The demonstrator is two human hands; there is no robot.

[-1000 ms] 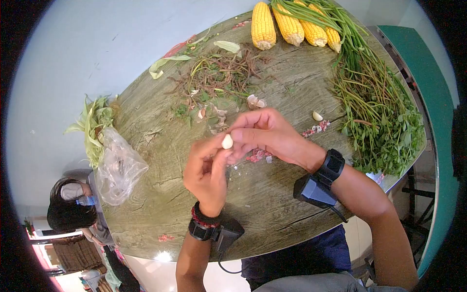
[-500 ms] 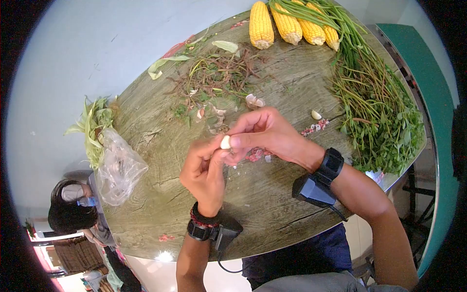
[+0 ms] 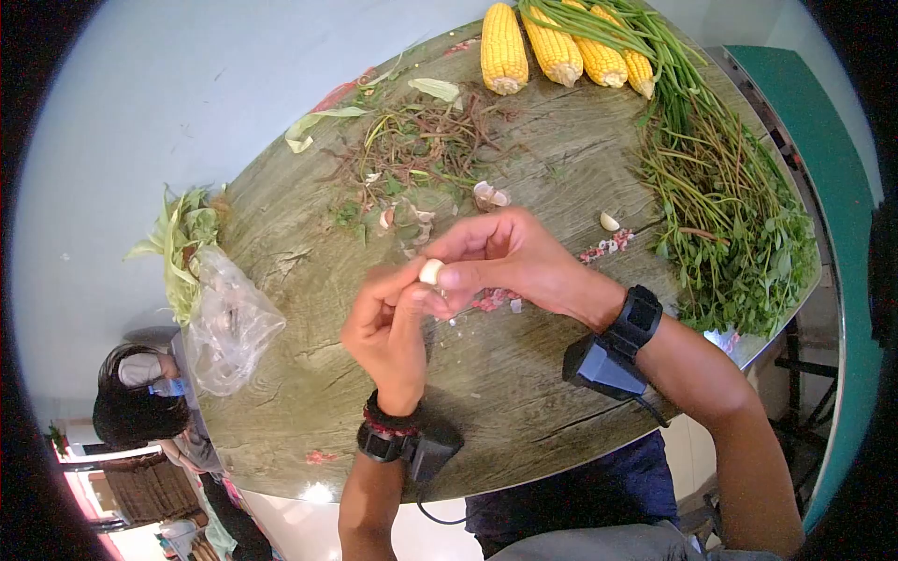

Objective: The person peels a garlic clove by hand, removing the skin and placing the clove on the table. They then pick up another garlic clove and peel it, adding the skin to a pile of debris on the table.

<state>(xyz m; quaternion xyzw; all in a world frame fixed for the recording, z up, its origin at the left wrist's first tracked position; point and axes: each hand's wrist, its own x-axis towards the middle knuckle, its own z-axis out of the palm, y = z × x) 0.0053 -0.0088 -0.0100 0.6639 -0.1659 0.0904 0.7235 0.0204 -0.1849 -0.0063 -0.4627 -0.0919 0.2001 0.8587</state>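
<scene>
A pale peeled garlic clove (image 3: 431, 271) is pinched between the fingertips of both hands above the middle of the wooden table. My right hand (image 3: 513, 264) grips it with thumb and forefinger from the right. From the left, my left hand (image 3: 388, 323) closes on it, its forefinger slightly blurred and its thumb just beneath the clove. Garlic skins (image 3: 490, 195) lie on the table beyond my fingers. Another peeled clove (image 3: 609, 222) rests to the right of my right hand. The far fingers of both hands are partly hidden.
Corn cobs (image 3: 504, 51) lie at the far edge, with long green beans (image 3: 655, 42) beside them. Leafy greens (image 3: 739, 224) cover the right side. Stem scraps (image 3: 421, 140) are heaped behind my hands. A plastic bag (image 3: 234, 323) and husks (image 3: 187, 234) sit left, near another person (image 3: 140, 397).
My left hand has shifted slightly left, and its thumb has slid under the clove toward my right fingers. The clove has tilted a little; my right hand has barely moved.
</scene>
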